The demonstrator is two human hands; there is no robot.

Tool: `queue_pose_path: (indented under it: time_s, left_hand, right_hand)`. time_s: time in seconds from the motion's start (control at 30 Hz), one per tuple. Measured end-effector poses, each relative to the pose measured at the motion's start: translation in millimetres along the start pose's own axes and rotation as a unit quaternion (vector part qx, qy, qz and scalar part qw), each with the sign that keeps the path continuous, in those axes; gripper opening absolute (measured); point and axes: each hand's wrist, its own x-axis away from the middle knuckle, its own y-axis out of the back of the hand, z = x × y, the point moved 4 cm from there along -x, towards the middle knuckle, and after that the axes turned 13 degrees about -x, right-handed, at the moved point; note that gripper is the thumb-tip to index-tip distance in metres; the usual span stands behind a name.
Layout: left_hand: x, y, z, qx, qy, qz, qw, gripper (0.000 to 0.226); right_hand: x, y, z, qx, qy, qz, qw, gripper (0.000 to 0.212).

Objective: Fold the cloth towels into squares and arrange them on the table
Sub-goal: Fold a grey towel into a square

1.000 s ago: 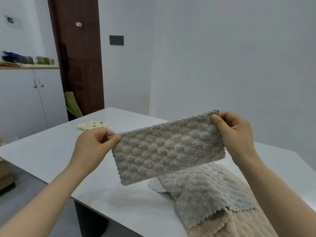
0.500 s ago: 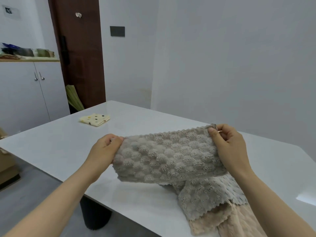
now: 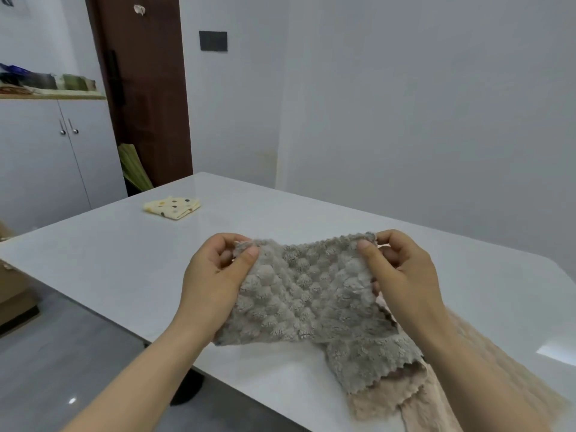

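Observation:
A grey bobbled towel [image 3: 307,291], folded into a strip, hangs low over the white table [image 3: 124,254]. My left hand [image 3: 215,275] pinches its upper left corner. At the upper right corner my right hand [image 3: 399,272] grips it the same way. Below it lies another grey towel [image 3: 371,360] spread loosely on a beige towel [image 3: 389,397] near the table's front edge. A yellow dotted towel [image 3: 173,207], folded into a square, rests at the far left of the table.
The table's front edge runs diagonally under my left forearm, with grey floor beyond it. A white cabinet [image 3: 46,157] and a brown door [image 3: 146,88] stand behind the table at the left. A plain white wall closes the right side.
Both hands have come down and closer together with the grey towel, so the strip now sags just above the pile. The camera has tilted downward.

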Motion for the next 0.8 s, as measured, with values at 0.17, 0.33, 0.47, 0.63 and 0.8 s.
queue_pose_path:
  time_s: [0.17, 0.33, 0.47, 0.63, 0.8]
  left_hand:
    - [7, -13, -7, 0.037, 0.013, 0.020, 0.999, 0.013]
    - [15, -25, -14, 0.072, 0.027, 0.058, 0.995, 0.018]
    - [24, -34, -12, 0.109, 0.054, 0.100, 0.988, 0.024]
    - [27, -34, -6, 0.132, 0.071, 0.108, 0.983, 0.017]
    - [29, -30, -9, 0.120, 0.047, 0.118, 0.985, 0.010]
  right_hand:
    - [9, -15, 5, -0.040, -0.036, 0.033, 0.998, 0.015]
    - [17, -28, 9, -0.063, -0.056, 0.073, 0.994, 0.014]
    - [25, -35, 7, -0.048, -0.056, 0.127, 0.989, 0.013]
    - [27, -33, 5, -0.084, -0.066, 0.180, 0.978, 0.009]
    - [25, -33, 5, -0.096, -0.071, 0.249, 0.961, 0.031]
